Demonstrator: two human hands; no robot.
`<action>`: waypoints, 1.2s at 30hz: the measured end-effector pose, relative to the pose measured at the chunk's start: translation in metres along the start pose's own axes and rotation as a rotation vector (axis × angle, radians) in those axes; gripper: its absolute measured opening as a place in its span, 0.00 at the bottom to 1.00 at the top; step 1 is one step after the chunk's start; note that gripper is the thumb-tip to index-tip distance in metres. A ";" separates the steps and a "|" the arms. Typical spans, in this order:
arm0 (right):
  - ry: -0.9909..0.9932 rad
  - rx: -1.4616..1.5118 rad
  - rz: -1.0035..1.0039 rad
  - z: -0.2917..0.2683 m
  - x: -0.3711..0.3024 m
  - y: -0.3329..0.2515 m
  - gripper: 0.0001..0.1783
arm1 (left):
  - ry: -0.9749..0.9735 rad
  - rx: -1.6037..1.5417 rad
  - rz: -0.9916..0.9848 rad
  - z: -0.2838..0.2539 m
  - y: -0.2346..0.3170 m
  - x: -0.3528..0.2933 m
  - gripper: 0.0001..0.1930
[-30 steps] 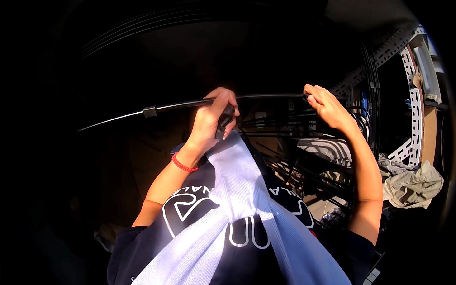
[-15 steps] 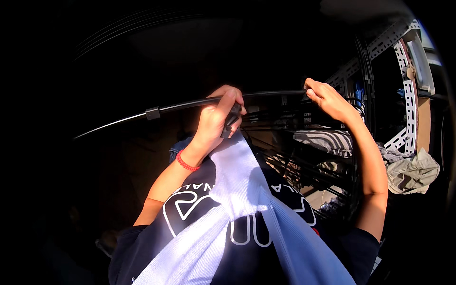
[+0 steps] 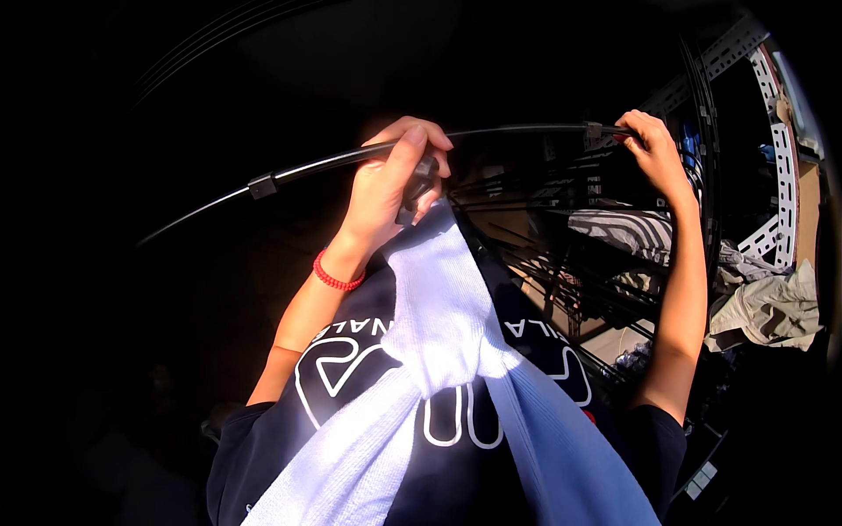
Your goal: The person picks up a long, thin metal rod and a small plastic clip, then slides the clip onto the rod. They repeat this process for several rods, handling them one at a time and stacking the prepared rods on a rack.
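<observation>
A long, thin, shiny black rod (image 3: pixel 517 130) runs across the view in front of me, bowed, its left end reaching down to the left. My left hand (image 3: pixel 386 180) is closed around its middle and also keeps small black plastic clips (image 3: pixel 421 180) against the palm. One black clip (image 3: pixel 263 186) sits on the rod left of that hand. Another clip (image 3: pixel 593 130) is on it toward the right. Just beyond this clip, my right hand (image 3: pixel 653 153) pinches the rod with curled fingers; what its fingertips cover is hidden.
A white towel (image 3: pixel 438 289) hangs knotted over my dark shirt. Several black rods (image 3: pixel 570 272) lie bundled below my right hand. A perforated metal rack (image 3: pixel 779 175) stands at the right, with beige cloth (image 3: pixel 772 307) beside it. Deep shadow hides the left side.
My right hand has moved right and slightly up along the rod, and a clip now shows just left of it. My left hand has shifted slightly up and left, still holding rod and clips.
</observation>
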State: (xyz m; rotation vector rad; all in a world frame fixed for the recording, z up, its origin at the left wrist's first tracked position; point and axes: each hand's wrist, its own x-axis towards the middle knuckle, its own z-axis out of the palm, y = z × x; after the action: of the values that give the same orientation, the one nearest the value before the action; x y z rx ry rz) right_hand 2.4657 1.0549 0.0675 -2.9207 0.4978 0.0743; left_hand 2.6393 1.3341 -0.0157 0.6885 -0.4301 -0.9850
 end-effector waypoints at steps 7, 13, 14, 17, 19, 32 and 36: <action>0.190 0.092 -0.092 -0.036 -0.008 -0.026 0.04 | -0.169 0.188 0.131 0.017 0.044 -0.029 0.15; 0.259 0.223 -0.178 -0.083 -0.025 -0.048 0.08 | -0.231 0.268 0.298 0.055 0.088 -0.047 0.15; 0.245 0.248 -0.160 -0.091 -0.030 -0.053 0.09 | -0.230 0.244 0.273 0.058 0.093 -0.052 0.15; 0.270 0.333 -0.102 -0.101 -0.045 -0.059 0.11 | -0.240 0.187 0.216 0.063 0.106 -0.061 0.15; 0.336 0.403 -0.020 -0.097 -0.053 -0.073 0.12 | -0.261 0.162 0.205 0.060 0.112 -0.070 0.16; 0.564 0.505 0.005 -0.056 -0.096 -0.124 0.08 | -0.489 0.357 0.375 0.040 0.128 -0.107 0.17; 0.542 0.520 0.048 -0.041 -0.119 -0.126 0.08 | -0.516 0.306 0.329 0.042 0.122 -0.119 0.08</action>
State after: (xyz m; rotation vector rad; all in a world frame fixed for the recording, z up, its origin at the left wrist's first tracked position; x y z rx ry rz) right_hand 2.3960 1.2025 0.1380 -2.3865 0.5569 -0.7401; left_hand 2.6285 1.4687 0.0963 0.6046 -1.1292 -0.7807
